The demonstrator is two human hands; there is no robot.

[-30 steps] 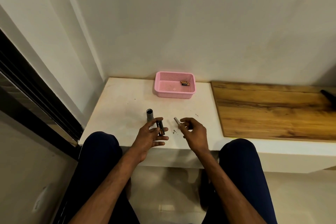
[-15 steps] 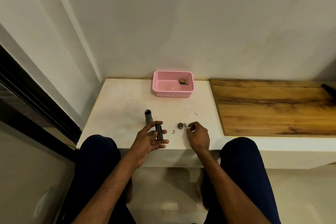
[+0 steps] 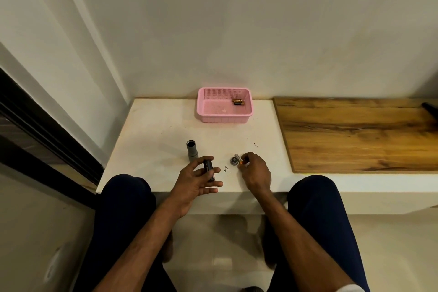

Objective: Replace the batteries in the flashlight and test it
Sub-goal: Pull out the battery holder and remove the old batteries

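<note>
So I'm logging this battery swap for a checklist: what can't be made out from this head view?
- Black cylindrical part in the left hand: fingers cover it; contents unseen.
- Small item pinched by the right hand: mostly hidden by fingers, too small to name surely.
- Batteries in the pink basket: too small to count or read.
- Dark object on the wooden board: cut off by the right edge.

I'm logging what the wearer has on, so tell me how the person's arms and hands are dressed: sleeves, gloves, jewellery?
Both forearms are bare, with no sleeves showing. The left hand and right hand wear no gloves, and no rings, watch or wristband are visible. Dark navy trousers cover both knees.
</note>
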